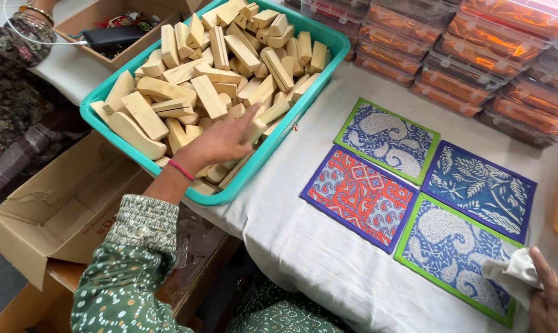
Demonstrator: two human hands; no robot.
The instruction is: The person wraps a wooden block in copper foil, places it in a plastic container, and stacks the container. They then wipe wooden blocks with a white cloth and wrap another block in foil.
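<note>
Left hand: left hand (220, 143) reaches into the teal tray (328, 37), fingers spread and laid flat on the heap, gripping nothing that can be seen.
Right hand: right hand (553, 296) sits at the lower right corner of the frame, fingers closed around a white cloth (512, 272) that rests on the edge of the nearest card.
Wooden blocks: pale wooden blocks (205, 80) fill the tray in a loose pile, some rounded at 1 end, others cut square.
Handling: the blocks look light, stiff and dry, probably not slippery; the pile would likely shift if 1 is pulled from below, so taking a top block by its 2 long sides seems safest.
Cloth: soft and limp, best pinched in a bunch.
Printed cards: 4 patterned cards (360, 196) lie flat on the white table cover (303, 246), touching or almost touching, 2 green-edged and 2 purple-edged.
Around: stacked clear lidded boxes (476, 55) behind the cards; open cardboard box (63, 203) lower left; another person's sleeve (7, 68) upper left.
</note>
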